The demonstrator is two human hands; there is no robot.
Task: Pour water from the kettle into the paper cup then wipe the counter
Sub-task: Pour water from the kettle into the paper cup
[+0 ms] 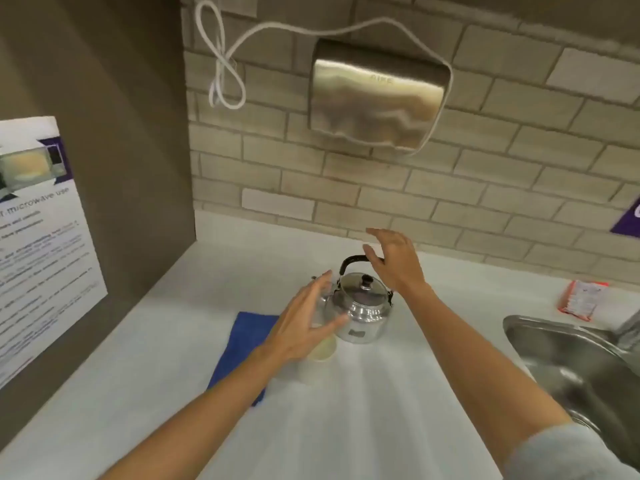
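I am seeing the kettle (358,306) sitting mid-frame on the table (398,393), between both hands. My right hand (394,261) is hovering spread open over its black handle, gripping nothing. My left hand (308,323) is reaching open-fingered above the paper cup (318,362), beside the blue cloth (242,348).

Beyond both hands rises a beige brick-tile wall (485,161) carrying a steel hand dryer (377,95) with a looped white cord (221,64). Left of them stands a brown panel (114,133) bearing a microwave notice (38,237) — to their right, a steel sink (571,362).
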